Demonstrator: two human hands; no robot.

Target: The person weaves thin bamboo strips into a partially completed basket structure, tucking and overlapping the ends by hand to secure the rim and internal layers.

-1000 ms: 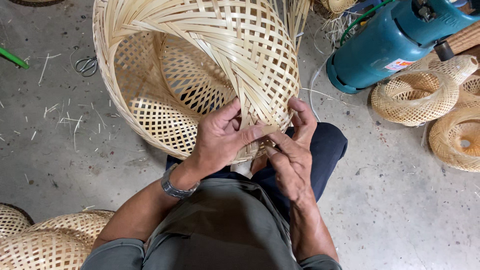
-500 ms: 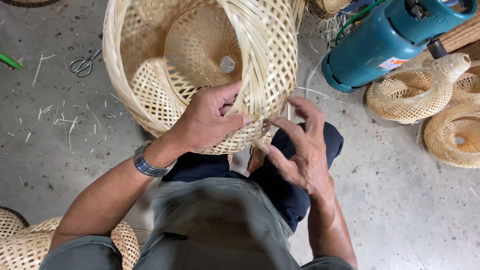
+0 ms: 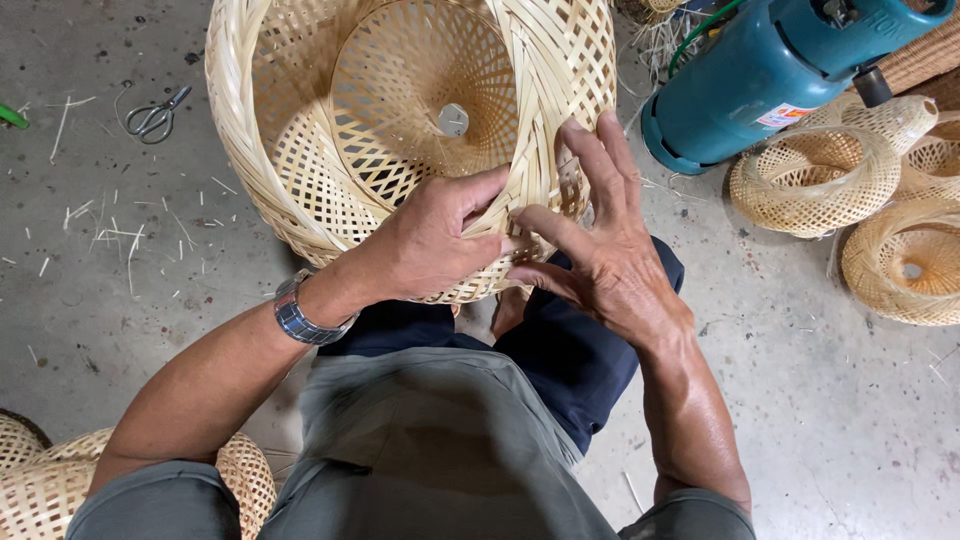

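Gripping the woven basket [image 3: 400,130] rim, both hands [image 3: 520,245] touching

A grey concrete floor [image 3: 860,420], evenly lit, is strewn with pale splinters [image 3: 100,235] at nine o'clock and stained throughout.

1. my left hand [image 3: 425,245]: bare, metal link watch [image 3: 300,318] on the wrist.
2. my right hand [image 3: 610,260]: bare, nothing worn on the wrist.
3. grey-green short-sleeved shirt [image 3: 430,450].
4. dark navy trousers [image 3: 580,370].
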